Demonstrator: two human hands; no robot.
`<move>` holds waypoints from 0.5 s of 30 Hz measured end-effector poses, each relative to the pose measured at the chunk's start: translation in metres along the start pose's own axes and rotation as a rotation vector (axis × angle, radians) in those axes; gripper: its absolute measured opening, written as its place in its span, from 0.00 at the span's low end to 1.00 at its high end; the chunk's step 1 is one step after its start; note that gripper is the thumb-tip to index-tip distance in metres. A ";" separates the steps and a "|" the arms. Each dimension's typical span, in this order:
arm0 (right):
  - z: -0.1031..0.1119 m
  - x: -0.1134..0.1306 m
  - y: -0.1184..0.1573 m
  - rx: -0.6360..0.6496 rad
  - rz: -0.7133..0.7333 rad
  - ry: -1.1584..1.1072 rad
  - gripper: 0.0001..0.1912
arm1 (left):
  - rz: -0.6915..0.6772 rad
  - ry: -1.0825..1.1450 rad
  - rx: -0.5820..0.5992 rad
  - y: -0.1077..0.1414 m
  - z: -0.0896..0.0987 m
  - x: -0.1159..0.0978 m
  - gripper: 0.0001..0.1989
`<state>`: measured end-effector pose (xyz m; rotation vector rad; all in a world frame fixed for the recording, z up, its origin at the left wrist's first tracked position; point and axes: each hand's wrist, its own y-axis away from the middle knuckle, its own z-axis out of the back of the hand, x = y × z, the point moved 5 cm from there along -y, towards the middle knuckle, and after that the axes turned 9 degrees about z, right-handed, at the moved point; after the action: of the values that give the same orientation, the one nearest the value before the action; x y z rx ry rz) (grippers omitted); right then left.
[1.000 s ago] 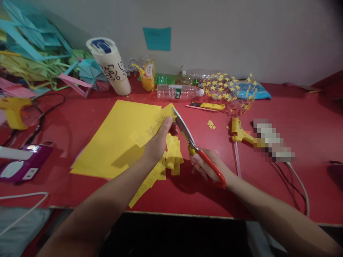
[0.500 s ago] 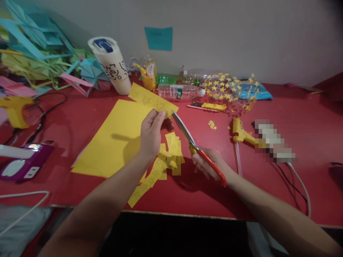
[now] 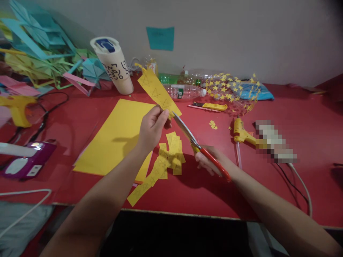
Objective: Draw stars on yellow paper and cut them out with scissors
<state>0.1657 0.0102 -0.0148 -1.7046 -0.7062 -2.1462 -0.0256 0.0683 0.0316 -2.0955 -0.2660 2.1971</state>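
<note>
L hand (image 3: 152,126) pinches strip (image 3: 156,92), R hand (image 3: 207,161) grips scissors (image 3: 214,161), inside worktop (image 3: 187,200) front edge; prob. best turn strip, not scissors.

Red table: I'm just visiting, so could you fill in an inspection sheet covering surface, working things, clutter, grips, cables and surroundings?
Surface: red table bearing yellow sheets.
Job's things: star-marked strip and red-handled scissors, both in hand; loose strips and small yellow stars on the table.
Clutter: white tumbler, clear bottle on its side, yellow cutter, left glue gun, right glue gun, folded-paper pile.
Left grip: holds the star-marked strip.
Right grip: holds the scissors, tip near the strip; contact unclear.
Cables: black cable at left, white cable at right, others too.
Surroundings: grey wall with teal paper on it.
</note>
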 end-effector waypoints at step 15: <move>-0.002 0.002 0.001 -0.039 -0.009 -0.003 0.34 | 0.094 0.137 0.121 -0.002 -0.005 0.004 0.06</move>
<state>0.1637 0.0083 -0.0134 -1.7280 -0.6790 -2.1771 -0.0209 0.0713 0.0278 -2.2197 -0.0236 2.0483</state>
